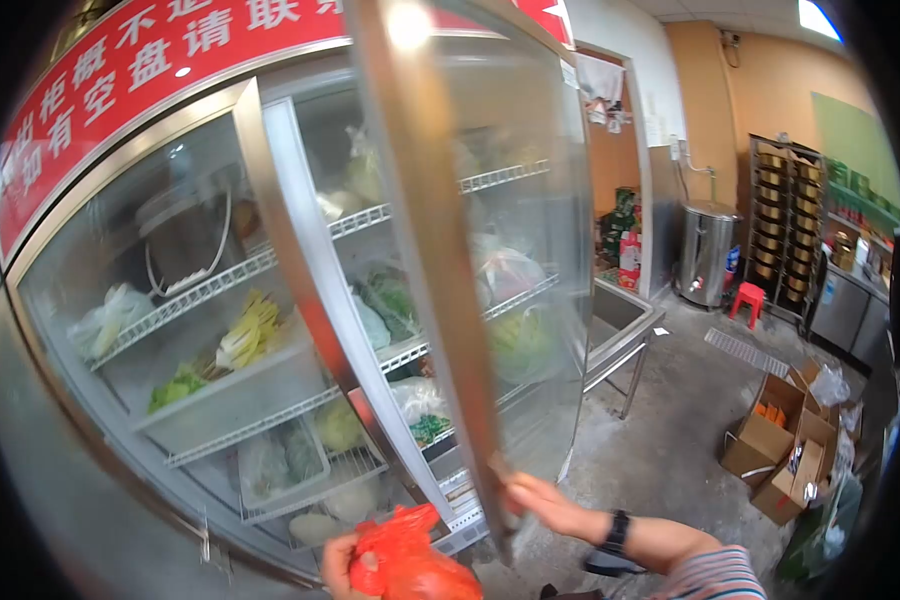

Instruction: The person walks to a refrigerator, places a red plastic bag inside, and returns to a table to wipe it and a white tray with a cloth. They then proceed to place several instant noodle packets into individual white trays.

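Observation:
My left hand (339, 563) is closed on a red plastic bag (415, 560) at the bottom of the view; what the bag holds is hidden. With my right hand (550, 505) I grip the edge of a metal-framed glass door (440, 250), which stands swung open from a tall display fridge. Behind it, wire shelves (410, 350) carry bagged greens and other vegetables. A second glass door (170, 250) on the left is closed, with leafy vegetables (250, 330) in a bin and a bucket (185, 235) behind it.
A steel sink (620, 320) stands right of the fridge. Farther back are a steel boiler (708, 255), a red stool (748, 302) and a rack of brass-coloured pots (785, 225). Open cardboard boxes (770, 430) sit on the concrete floor at the right.

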Tool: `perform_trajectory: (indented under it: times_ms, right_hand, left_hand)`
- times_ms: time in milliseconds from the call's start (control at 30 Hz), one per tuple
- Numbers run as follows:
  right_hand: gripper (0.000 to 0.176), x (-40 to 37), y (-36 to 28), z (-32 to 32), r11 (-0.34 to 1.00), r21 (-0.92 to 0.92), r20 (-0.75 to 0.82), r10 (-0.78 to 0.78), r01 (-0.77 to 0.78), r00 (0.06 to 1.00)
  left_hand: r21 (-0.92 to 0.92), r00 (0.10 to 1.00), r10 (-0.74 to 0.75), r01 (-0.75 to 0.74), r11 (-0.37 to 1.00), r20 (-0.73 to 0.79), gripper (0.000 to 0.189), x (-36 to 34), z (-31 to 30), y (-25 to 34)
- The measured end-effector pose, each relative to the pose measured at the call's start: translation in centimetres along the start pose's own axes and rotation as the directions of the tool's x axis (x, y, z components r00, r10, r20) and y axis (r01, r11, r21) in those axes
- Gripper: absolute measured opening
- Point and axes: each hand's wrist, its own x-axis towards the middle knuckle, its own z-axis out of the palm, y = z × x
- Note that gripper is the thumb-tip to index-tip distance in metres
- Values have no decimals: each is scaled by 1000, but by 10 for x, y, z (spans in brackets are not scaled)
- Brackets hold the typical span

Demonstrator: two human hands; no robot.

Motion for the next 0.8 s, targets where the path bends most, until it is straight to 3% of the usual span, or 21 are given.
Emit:
perform_trajectory:
  times_ms: [33, 67, 100, 133, 167, 200, 233, 300, 333, 367, 433, 467, 500, 533, 567, 633, 667, 700, 733, 767, 800]
  right_hand:
    - [37, -36, 6, -19, 998, 35, -53, 55, -53, 997]
    - [39, -73, 3, -36, 999, -52, -158, -12, 4, 987]
    - [39, -104, -14, -46, 991, -87, -351, 70, -106, 934]
    - [40, -135, -14, -60, 983, -103, -533, 76, -154, 843]
    - [45, -169, 15, -87, 999, -31, -660, 9, -39, 751]
    - [50, -169, 1, -94, 996, -61, -824, -90, 70, 559]
    - [54, -183, -1, -115, 973, -219, -837, -228, 77, 497]
    - [51, -207, -7, -158, 995, -57, -936, -82, 81, 342]
    - [49, -219, 12, -186, 980, -121, -956, -159, 160, 247]
    - [46, -214, 7, -193, 970, -178, -977, -194, 166, 86]
    - [47, -235, 15, -219, 971, -196, -967, -214, 134, 135]
    - [47, -234, 9, -223, 968, -205, -966, -224, 144, 130]
    - [44, -234, 0, -222, 959, -269, -957, -256, -86, 135]
    - [41, -234, -11, -212, 897, -310, -950, -277, -314, 147]
    - [39, -236, -24, -202, 783, -336, -941, -293, -524, 166]
    - [34, -256, -48, -186, 422, -336, -925, -313, -842, 213]
    - [26, -276, -58, -179, 56, -465, -885, -57, -884, 462]
    - [18, -262, -91, -164, 484, -405, -861, 84, -776, 502]
    - [15, -228, -127, -144, 807, -206, -788, 199, -554, 582]
    - [14, -204, -140, -136, 935, -125, -707, 150, -331, 691]
    - [14, -174, -165, -138, 896, -326, -572, 66, -300, 818]
  left_hand:
    - [2, 1000, -7, 7, 1000, 28, 27, 18, 8, 1]
    - [211, 954, 260, -288, 934, 151, 22, 38, 21, 2]
    - [355, 822, 477, -567, 744, 313, 19, 57, 37, 4]
    - [337, 818, 474, -569, 750, 325, 19, 76, 53, 11]
    - [433, 703, 540, -710, 555, 462, 17, 94, 72, 22]
    - [481, 574, 555, -816, 321, 602, 19, 112, 91, 32]
    - [451, 502, 567, -859, 242, 653, 18, 129, 109, 37]
    - [393, 405, 603, -905, 159, 688, 15, 167, 146, 38]
    - [389, 346, 636, -918, 79, 689, 15, 183, 167, 44]
    - [407, 320, 634, -913, 9, 704, 12, 198, 184, 49]
    - [367, 591, 557, -804, 469, 583, 13, 215, 218, 47]
    - [253, 659, 464, -699, 669, 593, 17, 225, 228, 40]
    - [244, 649, 474, -708, 662, 595, 17, 232, 239, 26]
    - [154, 714, 439, -601, 785, 546, 18, 237, 246, 8]
    - [52, 773, 390, -476, 878, 500, 19, 243, 248, -12]
    - [63, 787, 372, -458, 887, 492, 21, 250, 242, -53]
    - [61, 834, 297, -364, 929, 464, 20, 249, 246, -71]
    - [57, 875, 211, -261, 964, 436, 20, 248, 253, -88]
    - [60, 879, 205, -255, 965, 431, 20, 245, 260, -106]
    - [116, 869, 208, -287, 951, 450, 20, 241, 267, -125]
    - [171, 858, 206, -317, 933, 470, 21, 236, 275, -141]
